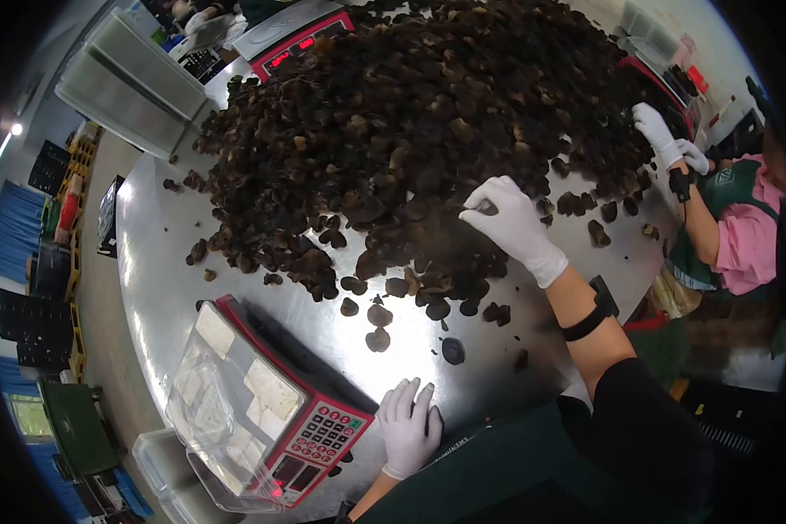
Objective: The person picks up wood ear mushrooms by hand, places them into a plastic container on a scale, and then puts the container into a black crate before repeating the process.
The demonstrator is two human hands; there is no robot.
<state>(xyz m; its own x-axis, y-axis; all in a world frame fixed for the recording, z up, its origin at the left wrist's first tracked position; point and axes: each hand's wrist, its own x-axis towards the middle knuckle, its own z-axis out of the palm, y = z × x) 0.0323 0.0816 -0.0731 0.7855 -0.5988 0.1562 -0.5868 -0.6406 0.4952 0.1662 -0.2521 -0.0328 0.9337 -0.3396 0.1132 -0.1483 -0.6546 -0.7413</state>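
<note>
A large heap of dark brown, mushroom-like pieces (393,131) covers much of the shiny metal table (175,262). My right hand (511,225), in a white glove, is over the near right part of the heap with thumb and fingers pinched together; what they hold, if anything, is too small to make out. My left hand (409,428), also gloved, rests at the table's near edge with its fingers apart and nothing in it. Just left of it stands a red scale (327,432) with a clear plastic container (214,410) on top. Loose pieces (377,339) lie between the heap and my left hand.
A co-worker's gloved hand (655,127) is at the heap's right side, by another red scale (672,96). A third scale (301,48) stands behind the heap. Stacked clear containers (131,83) are at the back left, more (170,472) at the near left.
</note>
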